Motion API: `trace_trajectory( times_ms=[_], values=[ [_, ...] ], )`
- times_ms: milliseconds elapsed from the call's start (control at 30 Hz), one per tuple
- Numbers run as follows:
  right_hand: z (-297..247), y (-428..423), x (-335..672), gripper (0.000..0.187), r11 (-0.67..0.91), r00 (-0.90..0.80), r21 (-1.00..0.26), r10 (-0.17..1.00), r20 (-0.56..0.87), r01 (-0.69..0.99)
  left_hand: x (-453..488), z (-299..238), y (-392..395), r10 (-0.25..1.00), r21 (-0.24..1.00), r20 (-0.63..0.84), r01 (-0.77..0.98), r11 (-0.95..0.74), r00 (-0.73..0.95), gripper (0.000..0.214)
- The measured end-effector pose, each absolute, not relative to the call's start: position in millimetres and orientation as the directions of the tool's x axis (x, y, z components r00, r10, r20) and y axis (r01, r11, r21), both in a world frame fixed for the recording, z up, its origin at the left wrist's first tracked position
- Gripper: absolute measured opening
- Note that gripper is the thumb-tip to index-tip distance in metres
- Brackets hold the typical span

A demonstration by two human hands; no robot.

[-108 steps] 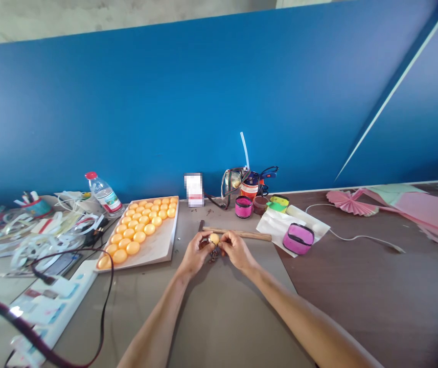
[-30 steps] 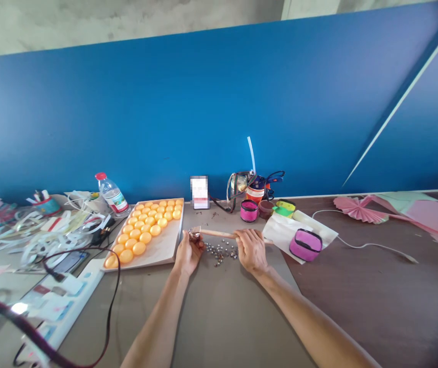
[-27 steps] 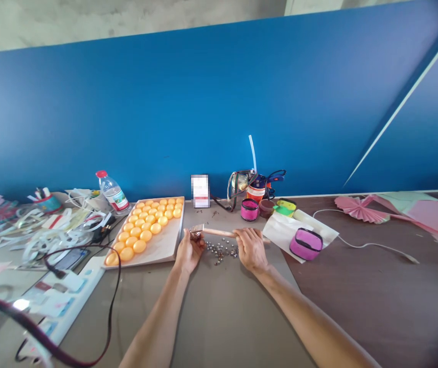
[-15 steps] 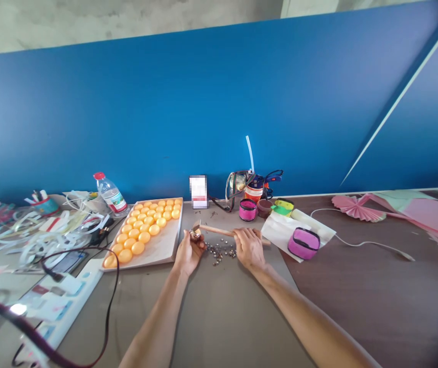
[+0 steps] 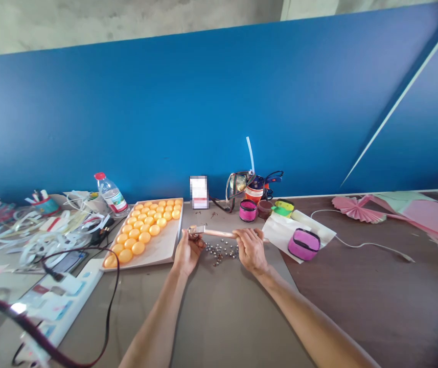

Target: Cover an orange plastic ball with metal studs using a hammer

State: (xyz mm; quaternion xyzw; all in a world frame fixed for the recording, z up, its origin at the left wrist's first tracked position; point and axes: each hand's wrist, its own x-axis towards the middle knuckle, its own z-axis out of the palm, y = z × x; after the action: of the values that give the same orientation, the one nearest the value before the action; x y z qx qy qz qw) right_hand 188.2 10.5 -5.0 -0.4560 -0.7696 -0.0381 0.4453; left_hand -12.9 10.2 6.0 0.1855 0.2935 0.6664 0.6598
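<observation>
Hands: both closed and resting low on the table, the left hand (image 5: 186,252) and the right hand (image 5: 251,249) near each other with a gap between them.
Right hand grip: fingers wrapped round the far end of the hammer's handle, knuckles up.
Left hand grip: fingertips pinched on a small piece, palm turned inward; nothing else is in it.
Table (image 5: 219,312): grey-brown top, both forearms reaching across it toward the blue wall.
Tray (image 5: 159,249): just left of the left hand, not touching it, with rows of orange balls (image 5: 145,225) on its far part.
Hammer (image 5: 219,233): long axis nearly level, running left to right across both hands, handle in the right hand and head over the left fingertips.
Bead scatter (image 5: 222,250): small metallic beads lying loose on the table between the hands, below the handle.
Small piece (image 5: 193,237): directly beneath the hammer head, at or very near contact; too small to tell what it is.
Nearer hand: the left, which holds the piece; the right meets it only through the hammer.
</observation>
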Motion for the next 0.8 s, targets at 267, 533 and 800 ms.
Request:
trace_trajectory(
  times_ms=[267, 533, 800],
  values=[
    [-6.0, 12.0, 189.2, 0.023, 0.583, -0.165, -0.367, 0.664, 0.729, 0.724, -13.3, 8.7, 9.6, 0.991, 0.621, -0.124, -0.783, 0.037, -0.051, 0.03],
    [-3.8, 10.0, 186.3, 0.023, 0.586, -0.191, -0.348, 0.667, 0.72, 0.731, -12.6, 13.2, 6.3, 0.989, 0.598, -0.146, -0.799, 0.069, -0.025, 0.03],
    [-5.7, 12.0, 186.1, 0.022, 0.6, -0.188, -0.376, 0.671, 0.718, 0.707, -15.1, 9.3, 8.0, 0.99, 0.588, -0.137, -0.803, 0.096, 0.018, 0.03]
  ],
)
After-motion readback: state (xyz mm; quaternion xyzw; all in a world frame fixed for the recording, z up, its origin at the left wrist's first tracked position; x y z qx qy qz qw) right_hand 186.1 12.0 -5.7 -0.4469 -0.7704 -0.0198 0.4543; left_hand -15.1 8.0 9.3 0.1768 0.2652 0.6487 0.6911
